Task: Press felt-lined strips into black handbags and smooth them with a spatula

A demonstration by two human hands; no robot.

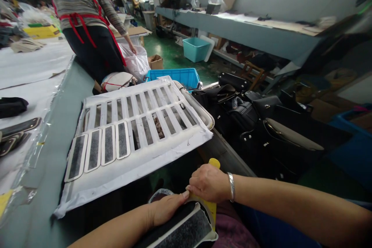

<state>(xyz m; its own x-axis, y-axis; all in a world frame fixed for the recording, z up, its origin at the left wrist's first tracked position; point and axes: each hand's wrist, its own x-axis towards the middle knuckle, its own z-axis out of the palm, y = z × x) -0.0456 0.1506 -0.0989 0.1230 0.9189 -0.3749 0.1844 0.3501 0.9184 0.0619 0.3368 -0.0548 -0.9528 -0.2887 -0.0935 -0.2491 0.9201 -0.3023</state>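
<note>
My right hand is closed around a yellow tool whose rounded top sticks up above my knuckles. My left hand lies flat with fingers together on a black piece with a white border and a grey felt face, held in my lap. The two hands touch at the fingertips. Just beyond them a white slotted template board rests tilted on the table edge, with three bordered grey strips laid in its near left slots.
A person in a striped top and red apron stands at the table's far end. Black bags pile up on the right. Blue crates sit on the green floor. Black strips lie at the left on plastic.
</note>
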